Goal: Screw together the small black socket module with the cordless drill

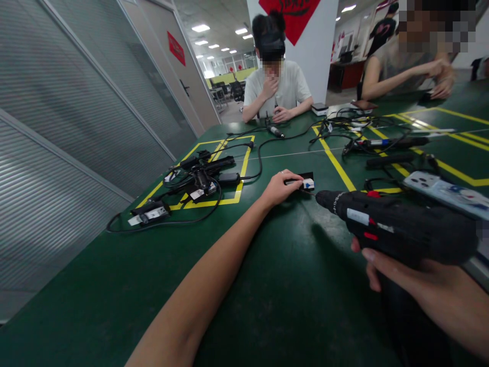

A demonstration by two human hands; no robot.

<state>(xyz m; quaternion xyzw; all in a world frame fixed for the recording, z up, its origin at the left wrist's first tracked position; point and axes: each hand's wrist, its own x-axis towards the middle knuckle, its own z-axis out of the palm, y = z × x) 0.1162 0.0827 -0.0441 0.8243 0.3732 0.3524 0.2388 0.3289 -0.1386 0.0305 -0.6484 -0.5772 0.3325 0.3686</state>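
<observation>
My right hand point(405, 275) is wrapped around the grip of a black cordless drill point(397, 224) with red buttons. The drill's chuck points left, and a thin bit point(308, 193) reaches from it toward my left fingers. My left hand point(281, 187) is stretched out over the green table, its fingers closed on the edge of a small flat black piece point(307, 177) with a white and blue label. The bit's tip lies beside those fingertips; whether it touches the piece, I cannot tell.
Left, a pile of black tools and cables point(202, 176) lies on yellow tape. More cables point(355, 122) and a blue-handled tool point(385, 143) lie right. A pale box point(451, 193) sits behind the drill. A person in a headset point(275, 86) sits opposite, another person point(405, 71) far right.
</observation>
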